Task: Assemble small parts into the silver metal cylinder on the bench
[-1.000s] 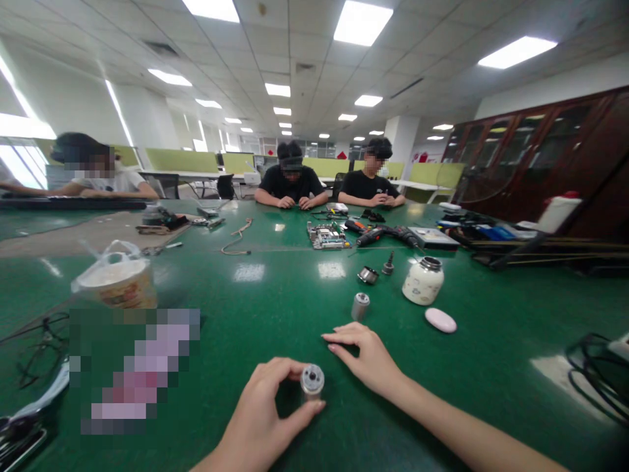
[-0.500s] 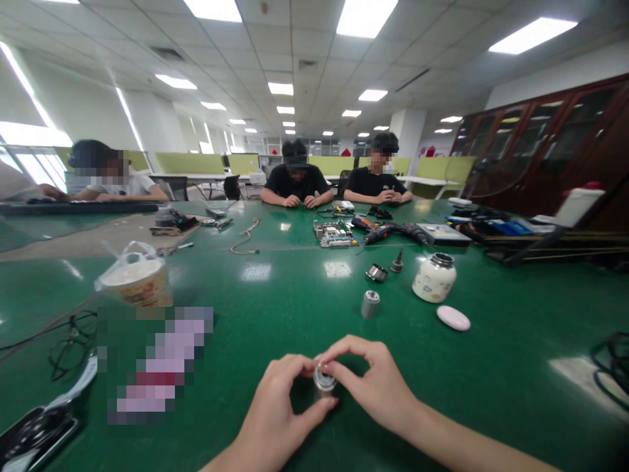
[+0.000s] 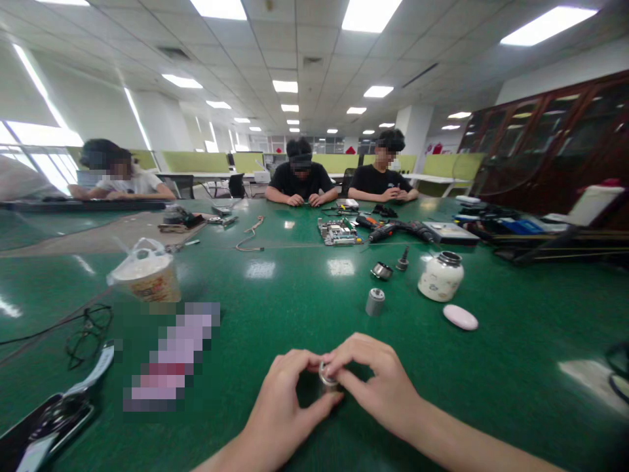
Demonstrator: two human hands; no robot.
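Observation:
My left hand (image 3: 280, 406) and my right hand (image 3: 378, 387) meet low in the middle of the view, just above the green table (image 3: 295, 301). Both are closed on a small silver metal cylinder (image 3: 325, 375), thumb and fingers pinching it from either side, so most of it is hidden. A second small grey cylinder (image 3: 375, 301) stands on the table beyond my right hand. Farther back lie a round metal ring part (image 3: 381, 271) and a small dark bit (image 3: 403, 262).
A white jar (image 3: 441, 276) and a pink oval lid (image 3: 460, 317) sit to the right. A bagged paper cup (image 3: 146, 278) and glasses (image 3: 88, 331) lie left. A circuit board (image 3: 337, 232), a drill (image 3: 398, 230) and three seated people are at the far side.
My right hand came off the table and closed on the cylinder that my left hand was holding alone. The view shifted slightly left.

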